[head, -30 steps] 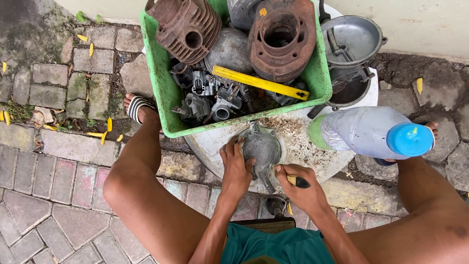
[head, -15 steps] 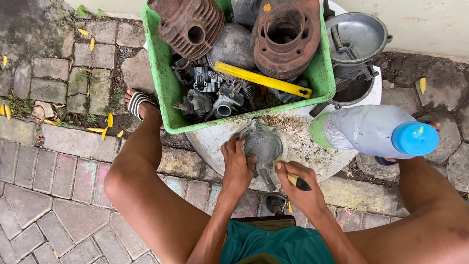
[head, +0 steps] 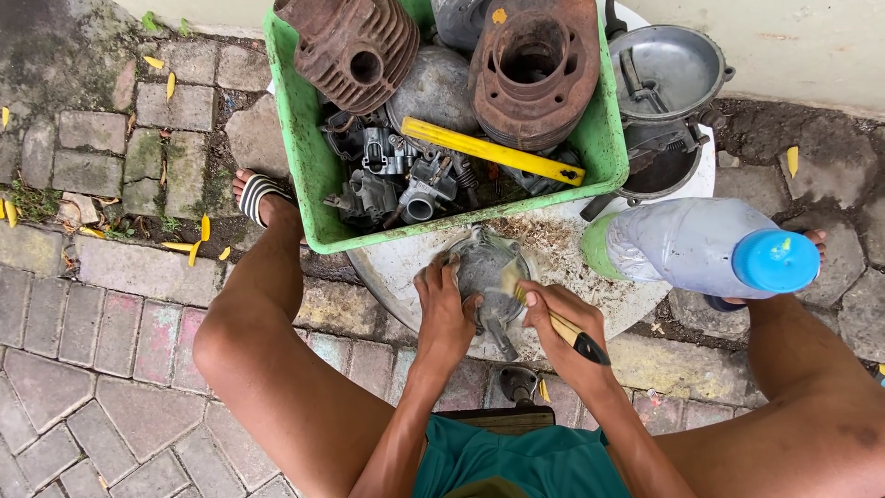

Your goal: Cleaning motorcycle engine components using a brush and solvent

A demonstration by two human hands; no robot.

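Mossy paving bricks (head: 111,304) dotted with yellow petals lay below a pale wall, and on them sat a round white surface (head: 387,267) strewn with brownish debris. At its far side stood a green crate (head: 309,166) filled with rusty finned cylinders (head: 355,46), carburettor parts (head: 392,180) and a yellow bar (head: 493,154). Just right of the crate, grey metal bowls (head: 668,69) were stacked at the surface's edge. Nearer, on the right, a clear plastic bottle (head: 687,247) with a blue cap lay on its side, pointing toward the person's right knee. In the head view the person squatted with bare knees on either side, a striped sandal (head: 256,198) on the left foot. At the near edge of the surface, just in front of the crate, sat a grey metal cover (head: 489,272). The left hand (head: 444,314) gripped its left rim, fingers curled and pressed against the metal. The right hand (head: 558,327) was closed around a brush (head: 553,321) with a yellow and black handle, fingers wrapped tight, its pale bristles touching the right side of the cover. A small dark fitting (head: 518,380) lay on the bricks between the legs.
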